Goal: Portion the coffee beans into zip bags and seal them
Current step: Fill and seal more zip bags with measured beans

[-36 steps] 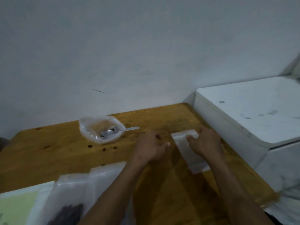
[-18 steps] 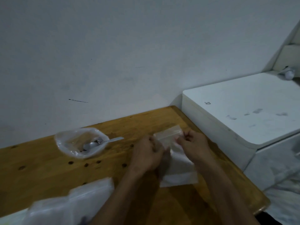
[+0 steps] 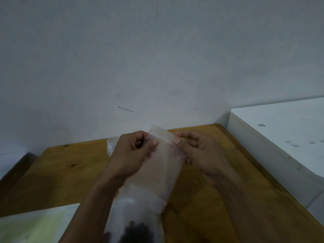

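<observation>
Plain grey wall (image 3: 157,58) behind, wooden bench (image 3: 66,169) underneath, white cabinet (image 3: 280,137) off at 3 o'clock. We've got an empty zip bag (image 3: 162,165) lifted off the bench, held between both hands right in the middle of the view.

Our left hand (image 3: 133,155) is pinching the bag's top corner at roughly 10 o'clock, and our right hand (image 3: 201,153) is pinching the opposite top corner at about 2 o'clock. Both sets of fingers (image 3: 155,142) are closed on the plastic just under the zip strip, thumbs on the near face; the rest is curled in. The bag's long axis runs from 12 down to 6, zip end pointing away from us toward the wall, bottom edge hanging toward us.

So the thing that matters: the mouth sits between the two hands, equally close to both, and the zip strip runs across, 9 to 3. We reckon the next bit is peeling the two lips apart, which means pulling near and far faces in opposite directions rather than tugging sideways. Can't tell whether the zip is already cracked open, it's too blurry.

Bigger bag (image 3: 136,223) with the dark beans (image 3: 135,232) lies at 6 o'clock, partly under the zip bag's lower edge. A bit of crinkly plastic (image 3: 111,146) pokes out behind the left hand at 9.
</observation>
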{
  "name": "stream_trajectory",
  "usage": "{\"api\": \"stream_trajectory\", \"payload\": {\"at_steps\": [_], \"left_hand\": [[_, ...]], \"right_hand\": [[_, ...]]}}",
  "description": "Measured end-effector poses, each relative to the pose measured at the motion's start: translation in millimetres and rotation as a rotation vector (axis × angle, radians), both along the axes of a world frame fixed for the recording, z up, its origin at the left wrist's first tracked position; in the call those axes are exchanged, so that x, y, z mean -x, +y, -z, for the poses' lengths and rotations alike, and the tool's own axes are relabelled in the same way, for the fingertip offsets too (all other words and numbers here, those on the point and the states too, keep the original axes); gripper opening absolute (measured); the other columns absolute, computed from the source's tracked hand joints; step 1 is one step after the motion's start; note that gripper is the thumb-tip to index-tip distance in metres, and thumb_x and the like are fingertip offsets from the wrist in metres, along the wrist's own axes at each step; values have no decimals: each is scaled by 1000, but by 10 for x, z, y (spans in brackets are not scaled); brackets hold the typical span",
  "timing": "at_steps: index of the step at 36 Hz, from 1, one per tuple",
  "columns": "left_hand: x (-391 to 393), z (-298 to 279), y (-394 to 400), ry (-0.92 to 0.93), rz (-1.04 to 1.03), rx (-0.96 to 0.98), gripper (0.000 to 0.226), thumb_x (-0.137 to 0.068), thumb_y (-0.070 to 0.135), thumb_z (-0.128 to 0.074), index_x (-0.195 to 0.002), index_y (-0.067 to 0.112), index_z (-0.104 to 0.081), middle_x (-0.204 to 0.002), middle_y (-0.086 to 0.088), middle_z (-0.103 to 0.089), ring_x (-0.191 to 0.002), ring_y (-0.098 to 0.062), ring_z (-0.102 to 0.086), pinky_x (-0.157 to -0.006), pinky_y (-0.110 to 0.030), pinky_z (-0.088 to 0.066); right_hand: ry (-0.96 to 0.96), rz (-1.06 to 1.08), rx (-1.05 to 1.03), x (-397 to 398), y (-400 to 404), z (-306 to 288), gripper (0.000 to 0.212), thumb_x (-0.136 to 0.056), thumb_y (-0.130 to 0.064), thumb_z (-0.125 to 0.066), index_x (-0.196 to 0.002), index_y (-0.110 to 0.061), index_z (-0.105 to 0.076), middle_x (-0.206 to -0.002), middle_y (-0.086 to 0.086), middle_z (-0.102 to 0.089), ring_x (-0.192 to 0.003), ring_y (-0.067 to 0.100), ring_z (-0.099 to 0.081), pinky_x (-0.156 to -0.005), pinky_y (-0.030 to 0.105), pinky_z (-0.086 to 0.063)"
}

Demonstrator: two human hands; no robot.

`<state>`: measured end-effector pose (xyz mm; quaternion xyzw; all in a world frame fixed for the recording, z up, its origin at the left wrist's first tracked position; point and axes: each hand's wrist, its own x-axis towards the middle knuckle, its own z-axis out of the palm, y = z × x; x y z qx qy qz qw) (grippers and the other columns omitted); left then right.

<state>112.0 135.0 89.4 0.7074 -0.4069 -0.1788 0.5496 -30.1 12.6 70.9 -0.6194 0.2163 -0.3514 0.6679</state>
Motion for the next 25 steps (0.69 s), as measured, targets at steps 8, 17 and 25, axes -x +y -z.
{"api": "stream_trajectory", "payload": {"at_steps": [8, 17, 25], "left_hand": [[-236, -14, 592, -518, -572, 135, 25, -79, 43, -77, -83, 23, -63, -74, 9, -58, -69, -9, -55, -59, -25, -46], [-480, -50, 913, 61, -453, 194, 40, -79, 49, -72, -76, 10, -69, -68, -5, -70, -69, -23, -68, -70, -45, -58], [-691, 10, 1052, 75, -326, 208, 30, -83, 44, -65, -71, 16, -68, -70, -11, -67, -74, -32, -66, -74, -50, -57]], "right_hand": [[29, -56, 72, -660, 584, -5, 11, -94, -14, -68, -84, -12, -68, -85, 4, -79, -80, 18, -76, -68, 42, -61], [-35, -250, 169, -1099, 1050, 11, 5, -90, -13, -73, -93, -17, -73, -89, 0, -77, -87, 14, -73, -74, 30, -59], [-28, -375, -31, -1264, 1090, 9, 26, -85, -25, -74, -104, -9, -73, -98, 11, -77, -97, 29, -73, -87, 52, -59]]}}
